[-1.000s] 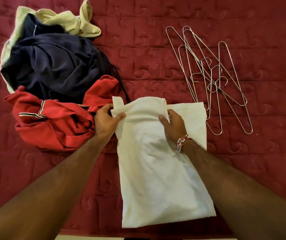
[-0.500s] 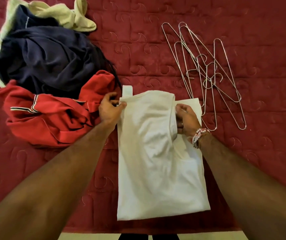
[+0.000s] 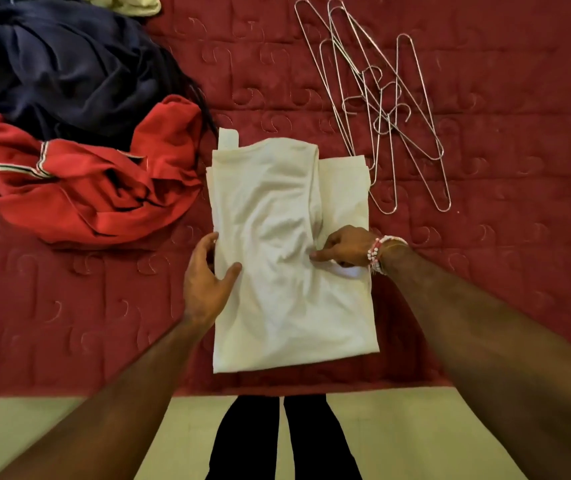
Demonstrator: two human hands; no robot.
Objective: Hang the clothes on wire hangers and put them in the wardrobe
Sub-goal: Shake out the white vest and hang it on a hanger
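Room lies bare on the red quilt (image 3: 502, 271) to the right of the cream shirt (image 3: 287, 306), whose hem sits near the bed's front edge. A tangle of wire hangers (image 3: 381, 109) reaches its top right corner, and a red garment (image 3: 86, 188) lies just beside its left side. The shirt is folded lengthwise, flat and creased. The left hand (image 3: 204, 282) grips its left edge, thumb on top. The right hand (image 3: 344, 247) pinches a fold at mid-right with curled fingers.
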